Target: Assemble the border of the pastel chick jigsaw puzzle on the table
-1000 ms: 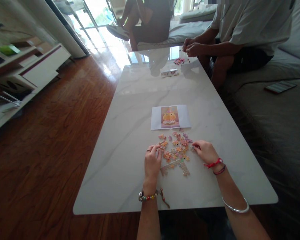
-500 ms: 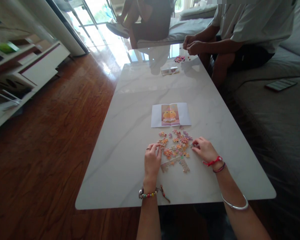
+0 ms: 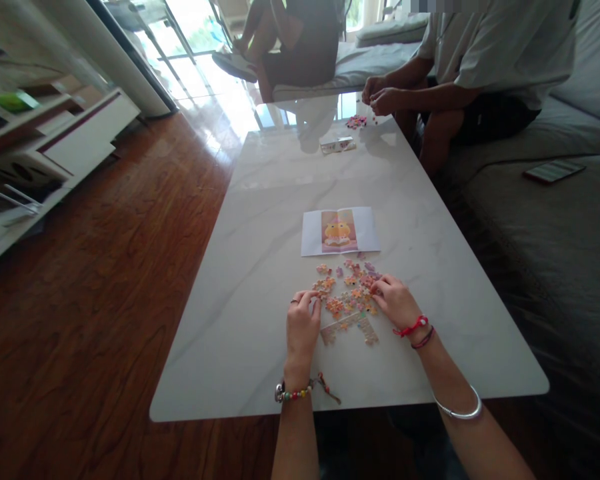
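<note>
Several small pink and orange puzzle pieces [image 3: 350, 288] lie scattered on the white marble table [image 3: 260, 267]. A joined strip of pieces [image 3: 349, 329] lies just below them. My left hand [image 3: 303, 327] rests at the left edge of the pile, fingers curled, fingertips pinched near a piece. My right hand [image 3: 395, 303] lies on the right side of the pile with its fingers bent over the pieces. A white sheet with the puzzle picture [image 3: 339, 231] sits beyond the pile.
At the far end another person [image 3: 480, 53] on the grey sofa [image 3: 555, 220] handles a second pile of pieces [image 3: 356, 121] beside a small box [image 3: 338, 145]. A third person sits further back. Wooden floor lies left; a phone [image 3: 553, 171] rests on the sofa.
My right hand has slid left, further onto the pile. My left hand has barely moved. The view shifted slightly.
</note>
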Motion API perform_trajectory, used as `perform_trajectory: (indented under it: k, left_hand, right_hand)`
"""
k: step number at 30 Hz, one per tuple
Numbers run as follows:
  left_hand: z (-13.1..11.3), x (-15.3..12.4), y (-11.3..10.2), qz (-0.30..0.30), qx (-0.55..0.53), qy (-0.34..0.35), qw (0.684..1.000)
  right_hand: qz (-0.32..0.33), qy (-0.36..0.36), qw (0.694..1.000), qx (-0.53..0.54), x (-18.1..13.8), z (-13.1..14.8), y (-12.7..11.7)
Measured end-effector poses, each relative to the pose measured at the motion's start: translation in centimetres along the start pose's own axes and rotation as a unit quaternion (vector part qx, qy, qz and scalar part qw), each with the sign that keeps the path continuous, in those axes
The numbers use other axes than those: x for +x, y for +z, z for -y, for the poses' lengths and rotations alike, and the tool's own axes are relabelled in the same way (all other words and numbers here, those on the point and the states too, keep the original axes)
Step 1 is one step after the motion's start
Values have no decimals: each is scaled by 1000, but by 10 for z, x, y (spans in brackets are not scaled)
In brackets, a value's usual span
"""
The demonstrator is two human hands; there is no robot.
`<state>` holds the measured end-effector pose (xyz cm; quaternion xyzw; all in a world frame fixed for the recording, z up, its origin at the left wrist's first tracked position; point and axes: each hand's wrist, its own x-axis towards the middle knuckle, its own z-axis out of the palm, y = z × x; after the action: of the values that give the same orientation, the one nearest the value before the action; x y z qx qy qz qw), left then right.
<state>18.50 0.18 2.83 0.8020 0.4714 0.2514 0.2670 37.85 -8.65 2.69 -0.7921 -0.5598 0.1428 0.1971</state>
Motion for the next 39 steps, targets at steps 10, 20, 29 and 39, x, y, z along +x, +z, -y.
perform_trajectory:
  k: [10, 20, 29, 39]
  left_hand:
    - [0, 3, 0, 1, 2, -6, 1000]
    - [1, 7, -1, -7, -12, -15, 1000]
    - [0, 11, 0, -8, -21, -21, 1000]
    - [9, 22, -4, -28, -38, -22, 999]
  right_hand:
    - [4, -1, 1000, -2, 3, 8, 2]
    - [-27, -12, 998, 47, 8, -12, -5]
    - [-100, 33, 993, 56, 11, -16, -8]
    - [-26, 17, 999, 11, 67, -7, -14]
